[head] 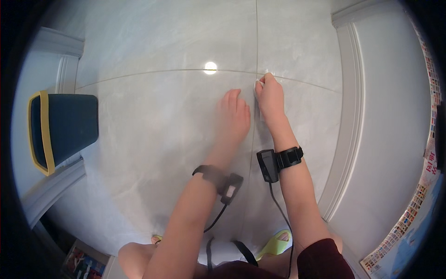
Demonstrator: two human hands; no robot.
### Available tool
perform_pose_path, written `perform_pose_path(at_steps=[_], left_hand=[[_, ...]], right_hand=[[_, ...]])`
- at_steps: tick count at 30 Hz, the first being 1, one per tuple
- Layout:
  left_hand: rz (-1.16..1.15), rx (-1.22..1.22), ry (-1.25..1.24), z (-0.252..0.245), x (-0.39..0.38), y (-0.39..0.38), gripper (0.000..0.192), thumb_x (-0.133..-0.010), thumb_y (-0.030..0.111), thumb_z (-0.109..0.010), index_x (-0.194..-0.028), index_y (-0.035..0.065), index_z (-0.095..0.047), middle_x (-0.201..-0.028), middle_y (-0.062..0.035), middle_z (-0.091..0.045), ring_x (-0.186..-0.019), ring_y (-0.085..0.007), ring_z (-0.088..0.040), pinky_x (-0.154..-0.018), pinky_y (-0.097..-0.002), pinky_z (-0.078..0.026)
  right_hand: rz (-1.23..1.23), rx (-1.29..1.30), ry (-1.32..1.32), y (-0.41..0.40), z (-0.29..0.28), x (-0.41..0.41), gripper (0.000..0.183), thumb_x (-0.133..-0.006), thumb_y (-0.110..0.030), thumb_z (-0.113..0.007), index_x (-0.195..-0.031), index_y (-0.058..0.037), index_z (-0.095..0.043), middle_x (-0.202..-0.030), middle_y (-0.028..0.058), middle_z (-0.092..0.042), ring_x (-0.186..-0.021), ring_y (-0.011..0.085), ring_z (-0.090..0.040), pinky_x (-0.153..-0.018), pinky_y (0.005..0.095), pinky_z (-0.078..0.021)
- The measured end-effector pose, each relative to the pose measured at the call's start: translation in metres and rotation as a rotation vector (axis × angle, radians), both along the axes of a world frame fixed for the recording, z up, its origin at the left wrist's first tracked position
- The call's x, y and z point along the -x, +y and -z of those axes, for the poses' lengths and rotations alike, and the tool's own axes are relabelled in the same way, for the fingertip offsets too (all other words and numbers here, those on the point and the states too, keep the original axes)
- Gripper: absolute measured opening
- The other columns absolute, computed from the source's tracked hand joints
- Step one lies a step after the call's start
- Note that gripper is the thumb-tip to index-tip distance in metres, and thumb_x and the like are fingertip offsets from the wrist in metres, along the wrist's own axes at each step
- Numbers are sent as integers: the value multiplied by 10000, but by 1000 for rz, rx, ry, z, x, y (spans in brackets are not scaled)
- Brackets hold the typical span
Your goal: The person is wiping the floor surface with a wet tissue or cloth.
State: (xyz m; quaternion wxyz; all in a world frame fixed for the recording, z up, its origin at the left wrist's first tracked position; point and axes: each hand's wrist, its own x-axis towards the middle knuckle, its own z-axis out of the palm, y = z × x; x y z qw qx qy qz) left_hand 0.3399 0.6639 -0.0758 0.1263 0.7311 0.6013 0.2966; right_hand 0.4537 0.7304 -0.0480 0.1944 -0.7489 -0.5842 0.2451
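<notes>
Low over the pale tiled floor (pixel 167 115), my right hand (pixel 271 97) pinches a small white piece of material (pixel 256 85), perhaps tissue or cloth, mostly hidden by the fingers. Its fingertips are beside the point where two dark tile joints cross. To its left, my left hand (pixel 235 111) is held palm down with nothing seen in it, the fingers slightly bent and a little apart. Whether it touches the floor I cannot tell. Each wrist wears a black strap with a small black cabled device.
A dark blue bin with a yellow rim (pixel 44 132) is at the left wall. White door trim (pixel 352 115) runs along the right wall, where a map (pixel 427 209) hangs. A box of mixed items (pixel 85 261) is at the lower left. A green slipper (pixel 277 244) shows below.
</notes>
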Motion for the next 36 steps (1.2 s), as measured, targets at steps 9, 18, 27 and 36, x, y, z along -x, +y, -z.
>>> perform_pose_path(at_steps=[9,18,27,36], left_hand=[[-6,14,9,4,-1,-1,129,-850,146,-558,-925,46,-527,-1241,-113,-496,-1194,-269,-444,-993,-413,-317],[-27,11,2,2,-1,-1,116,-849,137,-554,-913,44,-529,-1245,-108,-490,-1196,-261,-442,-985,-399,-320],[-13,20,-14,-4,-1,-4,129,-852,131,-552,-935,36,-524,-1245,-110,-491,-1192,-265,-447,-979,-405,-326],[20,-65,-41,-4,-7,-5,138,-858,121,-544,-946,18,-521,-1225,-137,-502,-1168,-285,-462,-959,-412,-346]], right_hand=[[49,31,17,10,0,2,129,-835,-90,-568,-872,33,-551,-856,249,-624,-846,424,-593,-717,466,-471],[33,20,-5,0,3,3,138,-830,-95,-589,-854,35,-552,-796,259,-621,-780,423,-601,-669,449,-475],[-25,49,-25,-9,-1,-2,135,-842,-106,-558,-868,26,-547,-838,248,-627,-809,416,-603,-710,478,-472],[-46,-12,-55,-18,0,-12,133,-838,-113,-557,-853,19,-554,-815,253,-622,-814,429,-599,-704,487,-471]])
